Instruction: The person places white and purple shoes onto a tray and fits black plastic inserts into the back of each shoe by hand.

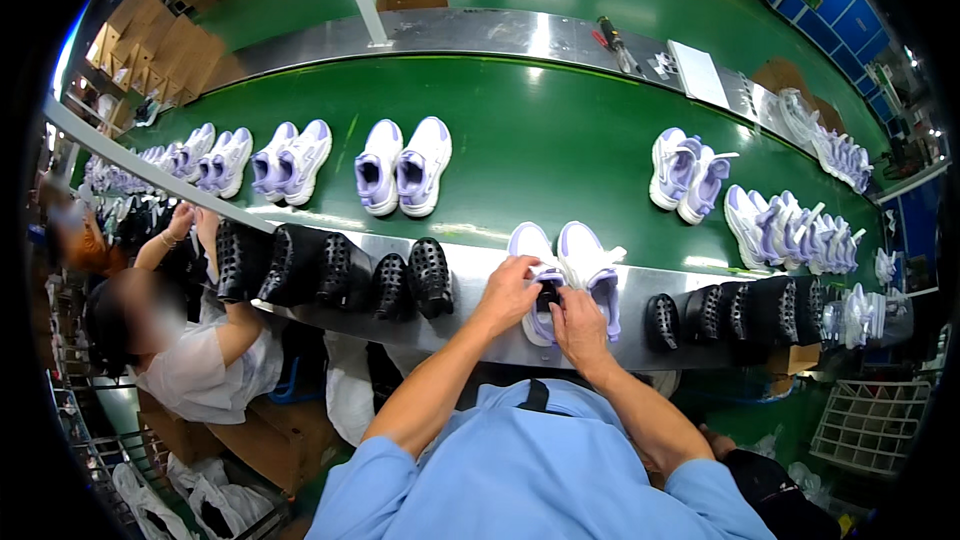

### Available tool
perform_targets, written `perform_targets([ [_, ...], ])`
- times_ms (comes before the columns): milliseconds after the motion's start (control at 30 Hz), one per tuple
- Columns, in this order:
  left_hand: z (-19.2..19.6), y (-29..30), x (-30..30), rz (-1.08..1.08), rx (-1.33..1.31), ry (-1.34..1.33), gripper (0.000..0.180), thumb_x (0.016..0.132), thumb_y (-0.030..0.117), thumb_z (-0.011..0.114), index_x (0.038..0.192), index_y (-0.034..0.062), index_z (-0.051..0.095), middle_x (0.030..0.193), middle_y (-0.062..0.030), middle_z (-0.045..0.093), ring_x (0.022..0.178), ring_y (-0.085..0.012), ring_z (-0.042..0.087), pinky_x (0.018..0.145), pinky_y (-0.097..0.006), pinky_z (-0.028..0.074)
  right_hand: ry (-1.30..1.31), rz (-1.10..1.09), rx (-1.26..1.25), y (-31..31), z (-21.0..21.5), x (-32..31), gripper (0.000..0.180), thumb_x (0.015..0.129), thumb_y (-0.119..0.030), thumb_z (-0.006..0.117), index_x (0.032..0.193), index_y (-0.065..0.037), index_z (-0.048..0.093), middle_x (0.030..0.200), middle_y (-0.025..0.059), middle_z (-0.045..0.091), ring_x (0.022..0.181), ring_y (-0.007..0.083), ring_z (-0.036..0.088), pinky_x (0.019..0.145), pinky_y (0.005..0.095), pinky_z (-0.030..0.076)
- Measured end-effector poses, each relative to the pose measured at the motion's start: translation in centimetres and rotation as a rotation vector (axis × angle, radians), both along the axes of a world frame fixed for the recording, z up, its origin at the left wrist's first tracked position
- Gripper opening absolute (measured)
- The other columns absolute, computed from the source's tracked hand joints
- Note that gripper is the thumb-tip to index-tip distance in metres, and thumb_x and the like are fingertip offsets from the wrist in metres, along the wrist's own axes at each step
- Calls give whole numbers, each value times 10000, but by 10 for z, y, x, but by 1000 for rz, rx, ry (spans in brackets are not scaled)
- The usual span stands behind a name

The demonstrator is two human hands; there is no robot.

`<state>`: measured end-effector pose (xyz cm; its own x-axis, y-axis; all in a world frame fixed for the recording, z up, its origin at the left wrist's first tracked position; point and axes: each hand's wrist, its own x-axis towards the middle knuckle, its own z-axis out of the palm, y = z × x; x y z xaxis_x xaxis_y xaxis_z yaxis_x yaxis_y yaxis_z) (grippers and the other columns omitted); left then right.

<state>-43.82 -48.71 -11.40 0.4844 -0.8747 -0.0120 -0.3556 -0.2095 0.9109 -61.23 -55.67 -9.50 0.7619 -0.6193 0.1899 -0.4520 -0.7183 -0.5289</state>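
A pair of white and lilac sneakers stands toes away in front of me at the belt's near edge. At the opening of the left sneaker (530,238) my left hand (508,295) has its fingers closed on the collar. A black shoe tree (546,296) shows partly inside that opening; most of it is hidden. My right hand (580,325) pinches at it from the other side, fingers bent together. The right sneaker (583,248) of the pair stands alongside, its opening showing beside my right hand.
Black perforated shoe trees (430,275) line the steel ledge (465,290) left of me, and more (705,310) stand to the right. Sneaker pairs (422,165) rest along the green belt (540,130). A co-worker (205,365) sits at the left. Tools (615,40) lie on the far ledge.
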Motion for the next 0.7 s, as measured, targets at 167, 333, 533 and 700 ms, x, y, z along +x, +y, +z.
perform_targets([
  [167,-12,24,-29,116,405,122,868,818,229,798,1565,21,408,1122,-333,716,1117,-491,680,998,-526,538,140,-213,197,8,-12,12,538,885,-161,769,1303,49,505,1199,319,650,1077,487,665,872,545,548],
  [333,-30,22,-34,49,484,-84,771,842,137,715,1569,91,462,1130,-307,714,1067,-483,688,987,-537,526,291,-337,308,-2,-33,27,403,865,-170,766,1122,42,540,887,290,707,867,509,697,799,585,539],
  [533,-19,48,-29,123,299,-5,619,885,109,704,1490,101,572,1166,-267,683,1102,-440,654,963,-517,511,258,-329,436,-5,-30,37,435,858,-185,781,1169,47,586,995,308,723,986,516,699,917,553,539],
  [700,-23,56,-31,231,206,-164,488,907,89,700,1392,84,650,997,-221,645,975,-416,652,866,-509,522,-229,206,69,-22,3,55,460,780,-21,700,1237,-55,653,1131,178,697,1179,407,609,1045,493,486],
])
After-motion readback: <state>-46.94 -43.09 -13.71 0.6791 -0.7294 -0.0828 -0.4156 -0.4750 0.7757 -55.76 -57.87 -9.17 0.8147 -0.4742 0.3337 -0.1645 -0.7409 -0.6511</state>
